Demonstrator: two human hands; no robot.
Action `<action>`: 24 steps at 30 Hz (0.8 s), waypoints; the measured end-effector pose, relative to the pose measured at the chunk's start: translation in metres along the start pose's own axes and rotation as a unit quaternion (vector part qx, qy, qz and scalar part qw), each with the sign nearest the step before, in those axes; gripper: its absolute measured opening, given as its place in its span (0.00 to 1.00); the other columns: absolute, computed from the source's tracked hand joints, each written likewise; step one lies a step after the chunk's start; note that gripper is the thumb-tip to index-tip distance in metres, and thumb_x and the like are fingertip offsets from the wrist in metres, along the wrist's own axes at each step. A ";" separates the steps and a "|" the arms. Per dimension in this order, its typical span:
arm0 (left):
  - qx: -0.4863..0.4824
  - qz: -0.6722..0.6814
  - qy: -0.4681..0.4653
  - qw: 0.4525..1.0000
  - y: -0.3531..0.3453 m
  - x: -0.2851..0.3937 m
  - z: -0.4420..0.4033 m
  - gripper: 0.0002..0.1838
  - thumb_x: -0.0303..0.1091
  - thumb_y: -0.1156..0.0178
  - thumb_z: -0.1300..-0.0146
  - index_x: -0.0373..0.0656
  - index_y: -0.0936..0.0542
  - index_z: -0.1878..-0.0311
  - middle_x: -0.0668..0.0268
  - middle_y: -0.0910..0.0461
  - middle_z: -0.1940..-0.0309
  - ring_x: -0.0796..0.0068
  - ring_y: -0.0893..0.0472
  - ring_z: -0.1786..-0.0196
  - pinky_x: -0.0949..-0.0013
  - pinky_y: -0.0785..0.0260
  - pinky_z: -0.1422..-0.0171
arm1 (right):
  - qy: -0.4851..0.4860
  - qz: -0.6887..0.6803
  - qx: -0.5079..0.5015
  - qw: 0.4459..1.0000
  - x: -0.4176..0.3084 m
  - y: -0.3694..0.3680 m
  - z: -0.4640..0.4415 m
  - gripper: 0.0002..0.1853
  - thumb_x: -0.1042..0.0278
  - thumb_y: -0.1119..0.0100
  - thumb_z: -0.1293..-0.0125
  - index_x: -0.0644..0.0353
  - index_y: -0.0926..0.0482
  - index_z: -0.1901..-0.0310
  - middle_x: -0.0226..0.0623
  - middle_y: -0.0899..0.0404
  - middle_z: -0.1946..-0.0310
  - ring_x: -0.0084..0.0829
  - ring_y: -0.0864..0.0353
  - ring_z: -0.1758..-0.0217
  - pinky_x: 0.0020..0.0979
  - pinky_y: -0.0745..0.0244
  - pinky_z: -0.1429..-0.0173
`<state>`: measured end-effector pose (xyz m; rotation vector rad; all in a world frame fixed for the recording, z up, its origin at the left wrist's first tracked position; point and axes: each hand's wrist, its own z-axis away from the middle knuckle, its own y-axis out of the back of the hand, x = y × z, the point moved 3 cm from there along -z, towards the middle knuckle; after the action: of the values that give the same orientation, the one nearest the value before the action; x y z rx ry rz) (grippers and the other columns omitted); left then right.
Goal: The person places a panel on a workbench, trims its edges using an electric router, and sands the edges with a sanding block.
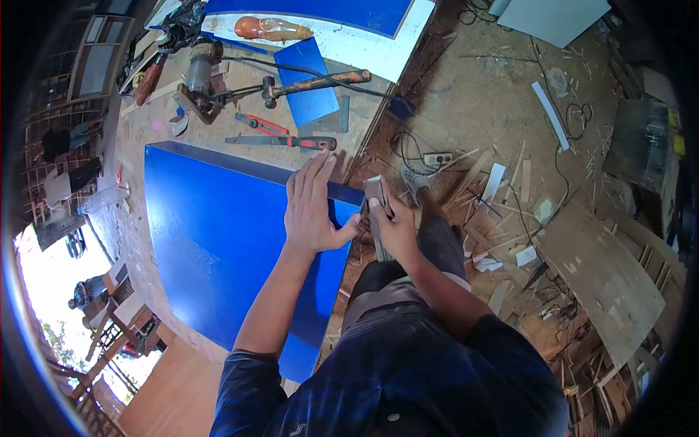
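A large blue panel with thick edges lies on the workbench in front of me. My left hand rests on it near its right corner, fingers stretched out across the far edge and thumb pointing right. At that corner my right hand grips a narrow greyish-brown block, held up against or close beside the panel's right edge. The block's exact kind and its lower part are hard to make out behind my fingers. Just beyond my left fingertips lies a file with a red and black handle.
On the bench beyond the panel lie a red utility knife, a hammer, a corded power tool, a blue offcut and a bottle. Wood scraps, cables and a power strip litter the floor at right.
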<state>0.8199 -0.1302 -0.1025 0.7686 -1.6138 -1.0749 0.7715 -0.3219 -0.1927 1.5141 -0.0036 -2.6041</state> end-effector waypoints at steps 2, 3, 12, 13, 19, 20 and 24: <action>0.004 0.001 0.002 1.000 0.000 -0.001 -0.001 0.55 0.70 0.33 0.33 0.33 0.30 0.17 0.42 0.27 0.18 0.39 0.26 0.17 0.40 0.39 0.14 | 0.048 0.057 0.022 0.997 -0.021 0.003 0.021 0.31 0.60 0.32 0.16 0.60 0.22 0.17 0.33 0.19 0.70 0.21 0.24 0.66 0.33 0.24 0.59; 0.002 0.002 0.006 1.000 -0.001 -0.001 0.001 0.55 0.70 0.33 0.33 0.33 0.30 0.17 0.42 0.26 0.18 0.39 0.27 0.17 0.40 0.40 0.14 | 0.077 0.045 0.033 0.995 -0.024 0.002 0.024 0.30 0.60 0.32 0.16 0.60 0.21 0.18 0.32 0.20 0.71 0.21 0.25 0.67 0.33 0.25 0.60; 0.006 0.022 -0.003 1.000 -0.001 -0.001 0.001 0.57 0.64 0.29 0.39 0.34 0.32 0.15 0.44 0.27 0.19 0.39 0.28 0.17 0.37 0.41 0.13 | 0.030 0.053 0.010 0.998 -0.023 0.007 0.015 0.17 0.60 0.33 0.15 0.65 0.11 0.38 0.30 0.17 0.72 0.21 0.21 0.69 0.33 0.25 0.63; 0.008 0.024 -0.001 1.000 -0.002 -0.001 0.000 0.57 0.63 0.29 0.40 0.34 0.32 0.15 0.44 0.27 0.19 0.39 0.28 0.17 0.37 0.41 0.13 | 0.075 0.038 0.031 0.996 -0.032 0.007 0.019 0.17 0.60 0.33 0.15 0.65 0.11 0.38 0.30 0.17 0.72 0.22 0.21 0.69 0.33 0.24 0.63; 0.003 0.015 -0.004 1.000 0.001 0.001 -0.001 0.57 0.62 0.28 0.41 0.34 0.31 0.15 0.44 0.26 0.19 0.38 0.28 0.17 0.38 0.41 0.14 | -0.011 0.000 -0.043 0.999 0.003 0.001 -0.017 0.28 0.58 0.34 0.15 0.61 0.19 0.20 0.35 0.12 0.68 0.26 0.16 0.67 0.33 0.18 0.57; 0.000 0.014 -0.003 1.000 0.001 0.002 0.000 0.57 0.62 0.28 0.41 0.34 0.31 0.15 0.44 0.26 0.19 0.38 0.28 0.17 0.38 0.40 0.14 | -0.001 -0.001 -0.033 0.999 -0.003 0.004 -0.012 0.26 0.58 0.34 0.14 0.62 0.18 0.22 0.35 0.12 0.68 0.26 0.16 0.67 0.33 0.18 0.56; 0.006 0.022 -0.001 1.000 0.001 0.002 -0.001 0.57 0.63 0.28 0.40 0.34 0.31 0.15 0.43 0.27 0.19 0.38 0.28 0.17 0.37 0.40 0.14 | 0.137 0.011 0.040 0.990 -0.050 0.008 0.020 0.23 0.57 0.35 0.14 0.63 0.15 0.28 0.35 0.12 0.68 0.25 0.17 0.67 0.35 0.18 0.56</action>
<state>0.8199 -0.1319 -0.1010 0.7356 -1.6334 -1.0364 0.7790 -0.3259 -0.1389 1.8756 -0.0981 -2.3840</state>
